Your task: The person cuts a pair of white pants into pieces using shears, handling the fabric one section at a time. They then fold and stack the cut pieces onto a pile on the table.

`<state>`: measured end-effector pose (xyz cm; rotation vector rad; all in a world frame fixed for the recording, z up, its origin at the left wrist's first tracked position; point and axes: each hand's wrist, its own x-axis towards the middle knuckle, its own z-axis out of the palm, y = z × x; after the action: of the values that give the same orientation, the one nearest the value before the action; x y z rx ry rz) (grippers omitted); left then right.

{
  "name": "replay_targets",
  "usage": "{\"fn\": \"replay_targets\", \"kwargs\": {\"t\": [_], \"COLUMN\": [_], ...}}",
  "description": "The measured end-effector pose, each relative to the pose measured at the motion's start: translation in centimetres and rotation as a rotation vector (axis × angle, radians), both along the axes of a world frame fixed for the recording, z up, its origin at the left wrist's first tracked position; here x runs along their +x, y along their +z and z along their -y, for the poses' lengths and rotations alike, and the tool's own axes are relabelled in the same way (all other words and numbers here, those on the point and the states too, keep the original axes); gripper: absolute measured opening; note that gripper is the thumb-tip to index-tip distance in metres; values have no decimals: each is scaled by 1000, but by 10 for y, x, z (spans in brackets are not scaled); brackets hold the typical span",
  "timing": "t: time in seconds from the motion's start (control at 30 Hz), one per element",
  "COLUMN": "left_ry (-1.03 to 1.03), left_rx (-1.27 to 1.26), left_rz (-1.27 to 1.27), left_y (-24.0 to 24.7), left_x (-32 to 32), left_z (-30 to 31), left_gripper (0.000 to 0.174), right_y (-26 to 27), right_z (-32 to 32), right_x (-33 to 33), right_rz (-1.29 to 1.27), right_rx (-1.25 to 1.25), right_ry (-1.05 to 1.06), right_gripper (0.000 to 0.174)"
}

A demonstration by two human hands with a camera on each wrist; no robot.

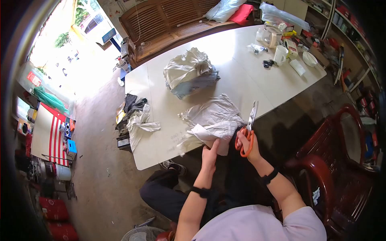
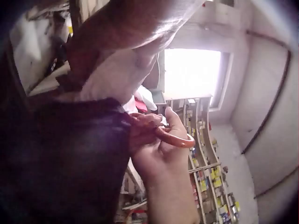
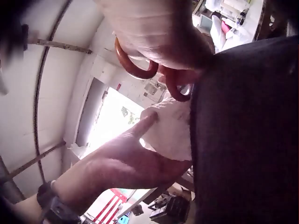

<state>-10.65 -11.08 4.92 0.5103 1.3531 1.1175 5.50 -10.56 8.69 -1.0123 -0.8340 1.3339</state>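
At the near edge of the white table, the left hand pinches a crumpled white cloth. The right hand, fingers curled through the loops, grips orange-handled steel scissors, blades pointing away.

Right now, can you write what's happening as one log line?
left hand: holds cloth at table edge | right hand: grips orange scissors

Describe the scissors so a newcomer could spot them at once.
Find the long white table and follow its near edge to the seated person. The scissors are in the right hand, beside crumpled pale cloth. Their orange handles set them apart from everything pale around them.
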Motion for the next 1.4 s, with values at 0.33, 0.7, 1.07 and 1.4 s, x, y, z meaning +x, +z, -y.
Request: {"fn": "replay_targets", "kwargs": {"t": [0.33, 0.7, 1.07, 1.4], "left_ry": [117, -163, -141, -49], "left_rx": [209, 145, 249, -25], "left_rz": [204, 219, -798, 272], "left_y": [35, 72, -49, 68], "left_x": [-17, -15, -20, 21], "left_z": [-47, -117, -66, -103], "left_gripper": [25, 26, 19, 20], "right_y": [-21, -33, -41, -40], "right_z": [8, 7, 3, 2], "right_x": [21, 77, 89, 82], "right_rz": [-58, -133, 28, 76], "right_rx": [60, 4, 70, 106], "right_ry": [-363, -507, -594, -601], "right_gripper": [18, 18, 18, 16]}}
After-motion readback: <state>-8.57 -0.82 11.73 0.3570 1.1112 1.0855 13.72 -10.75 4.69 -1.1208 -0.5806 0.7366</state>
